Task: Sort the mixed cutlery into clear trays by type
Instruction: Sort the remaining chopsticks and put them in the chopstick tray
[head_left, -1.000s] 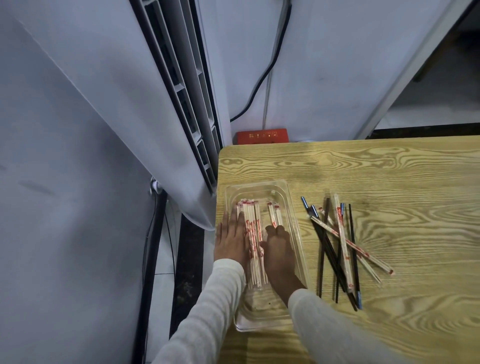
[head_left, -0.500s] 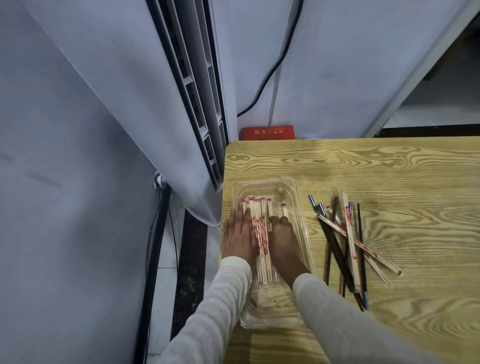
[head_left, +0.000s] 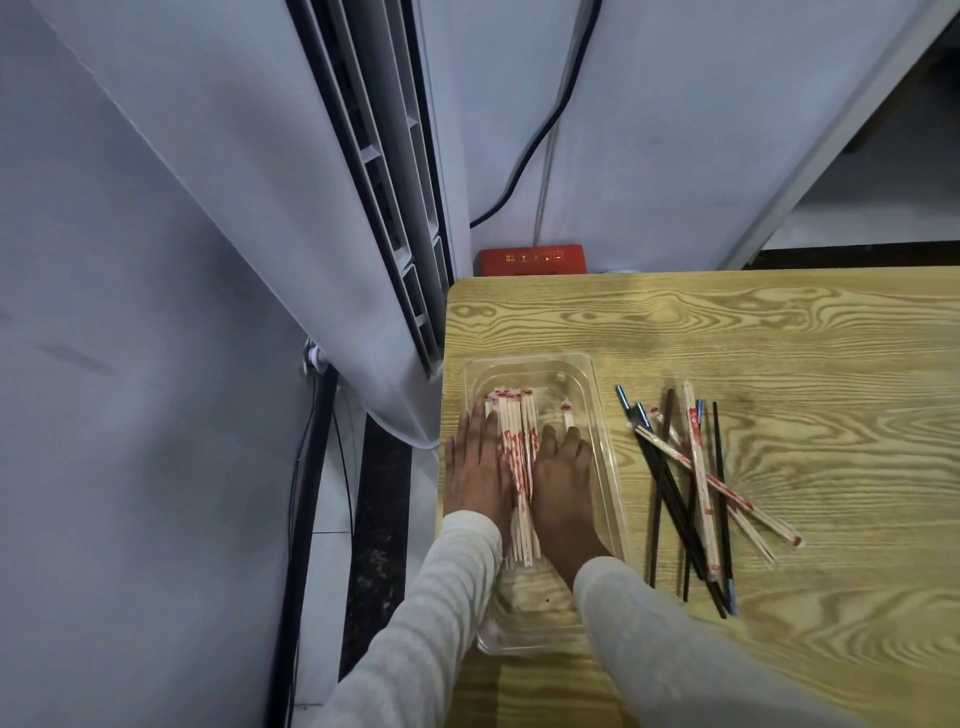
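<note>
While both hands rested in the clear tray (head_left: 597, 395) at the left edge of the table (head_left: 779, 338), their fingers were straight and gripped nothing. The left hand (head_left: 478, 467) pressed against one side of the bundle of paper-wrapped chopsticks (head_left: 517, 457), and the right hand (head_left: 563, 478) pressed against the other. Just right of the tray, black chopsticks (head_left: 670, 493) and more wrapped ones lay crossed in a mixed pile (head_left: 698, 488) on the wood.

head view | looks steeply down, forward | close over table (head_left: 779, 338) left corner
</note>
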